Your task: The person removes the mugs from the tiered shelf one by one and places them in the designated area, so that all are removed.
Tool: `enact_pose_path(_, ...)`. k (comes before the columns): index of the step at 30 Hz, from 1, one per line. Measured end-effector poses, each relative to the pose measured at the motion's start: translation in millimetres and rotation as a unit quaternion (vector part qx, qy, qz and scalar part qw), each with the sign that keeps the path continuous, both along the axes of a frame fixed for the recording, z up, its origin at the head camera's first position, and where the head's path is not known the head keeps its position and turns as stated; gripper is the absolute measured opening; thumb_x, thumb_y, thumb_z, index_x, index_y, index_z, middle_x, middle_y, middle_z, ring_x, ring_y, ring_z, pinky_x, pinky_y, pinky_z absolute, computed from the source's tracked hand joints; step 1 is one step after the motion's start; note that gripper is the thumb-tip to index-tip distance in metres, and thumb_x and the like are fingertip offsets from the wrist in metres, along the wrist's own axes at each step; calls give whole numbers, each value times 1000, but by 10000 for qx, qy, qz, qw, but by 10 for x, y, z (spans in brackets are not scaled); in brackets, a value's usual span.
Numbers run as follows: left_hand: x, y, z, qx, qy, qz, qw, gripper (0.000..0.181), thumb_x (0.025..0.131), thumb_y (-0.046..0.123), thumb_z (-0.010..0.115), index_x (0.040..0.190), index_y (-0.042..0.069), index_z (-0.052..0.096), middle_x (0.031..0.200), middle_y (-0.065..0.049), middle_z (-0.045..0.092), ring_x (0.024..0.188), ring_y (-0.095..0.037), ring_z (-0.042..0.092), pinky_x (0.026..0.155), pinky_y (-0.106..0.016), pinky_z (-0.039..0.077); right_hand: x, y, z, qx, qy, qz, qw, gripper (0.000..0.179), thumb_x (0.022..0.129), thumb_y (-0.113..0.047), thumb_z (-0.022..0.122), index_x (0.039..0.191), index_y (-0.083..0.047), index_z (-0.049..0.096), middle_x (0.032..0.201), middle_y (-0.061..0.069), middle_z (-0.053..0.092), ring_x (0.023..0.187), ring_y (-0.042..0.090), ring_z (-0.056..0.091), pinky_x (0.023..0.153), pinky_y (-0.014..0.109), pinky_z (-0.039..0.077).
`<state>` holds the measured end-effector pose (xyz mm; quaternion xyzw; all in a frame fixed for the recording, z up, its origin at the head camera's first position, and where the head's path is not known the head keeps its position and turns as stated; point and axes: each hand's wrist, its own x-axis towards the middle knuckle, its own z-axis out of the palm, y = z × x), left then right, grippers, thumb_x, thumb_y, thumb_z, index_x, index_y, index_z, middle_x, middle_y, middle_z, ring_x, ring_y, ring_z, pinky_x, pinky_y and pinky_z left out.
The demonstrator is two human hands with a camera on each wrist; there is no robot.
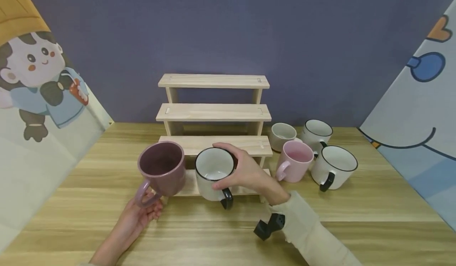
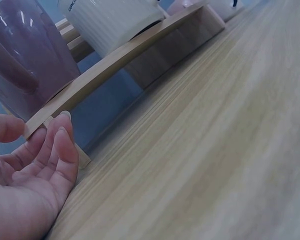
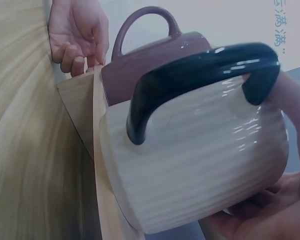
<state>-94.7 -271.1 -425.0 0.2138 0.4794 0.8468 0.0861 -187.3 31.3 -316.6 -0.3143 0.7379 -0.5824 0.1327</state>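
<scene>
My right hand point(image 1: 246, 171) grips a white mug point(image 1: 206, 185) with a black rim and black handle, fingers behind the rim and thumb in front. In the left wrist view this mug point(image 2: 110, 25) is over the lowest board point(image 2: 102, 72) of a stepped wooden rack point(image 1: 213, 112), with a dark gap under one side of its base. A mauve mug point(image 1: 167, 185) stands at that board's left end, handle toward the front. My left hand point(image 1: 140, 218) pinches the board's left front corner, thumb at the top edge and fingers curled below.
Right of the rack stand a pink mug point(image 1: 297, 167), a small off-white cup point(image 1: 278, 139) and two white black-rimmed mugs, one in front point(image 1: 329, 171) and one behind point(image 1: 313, 141). A dark wall panel point(image 1: 221, 28) rises behind the rack. Printed panels flank the wooden table point(image 1: 199, 238).
</scene>
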Motion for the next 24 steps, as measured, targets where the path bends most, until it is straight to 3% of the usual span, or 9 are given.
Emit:
enact_pose_path(12,12,3,-18,80,33,-37,10000,40,103,2,20,107,15,58,98,-1,69,88,-9,64,77,-20,54,156,65,53,216,-152,-488,9985,93,59,-2,87,141,-11,43,123,14,59,110,28,57,93,44,50)
enact_pose_path(24,1,0,13,10,49,-21,10000,40,104,4,19,105,16,58,97,0,69,86,-8,64,76,-19,54,317,207,169,264,-106,-647,9975,92,60,-7,88,140,-11,44,120,15,61,108,29,58,92,45,49)
